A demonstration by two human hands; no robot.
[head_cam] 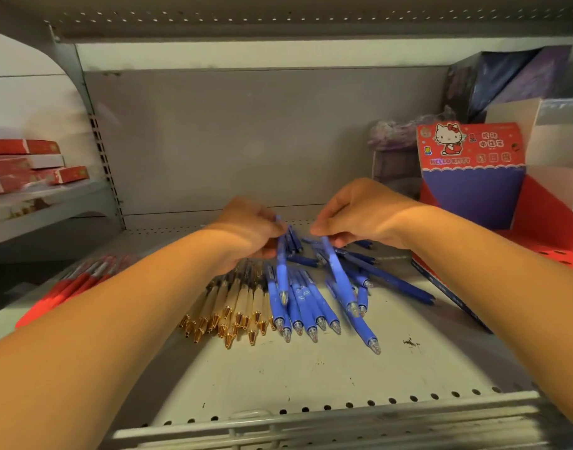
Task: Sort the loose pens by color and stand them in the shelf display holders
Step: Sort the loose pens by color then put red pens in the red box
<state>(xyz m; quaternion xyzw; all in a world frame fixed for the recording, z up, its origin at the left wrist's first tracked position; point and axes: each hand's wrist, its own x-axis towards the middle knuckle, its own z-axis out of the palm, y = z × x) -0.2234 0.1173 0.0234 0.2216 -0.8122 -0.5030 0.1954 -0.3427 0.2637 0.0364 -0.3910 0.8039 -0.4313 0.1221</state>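
Loose pens lie in colour groups on the grey shelf (311,375): red pens (74,284) at the left, white pens with gold tips (233,306) in the middle, blue pens (308,303) beside them, and darker blue pens (386,277) scattered to the right. My left hand (249,228) pinches the top of one blue pen (282,271), tip pointing toward me. Over the scattered blue pile, my right hand (360,212) pinches another blue pen (338,277), lifted and slanting down. A red and purple Hello Kitty display holder (473,190) stands at the back right.
Red flat boxes (28,167) are stacked on a side shelf at the left. Purple and white boxes (519,82) stand behind the display holder. A red perforated tray (564,254) lies at the right edge. The shelf's front lip has a wire rail (311,430).
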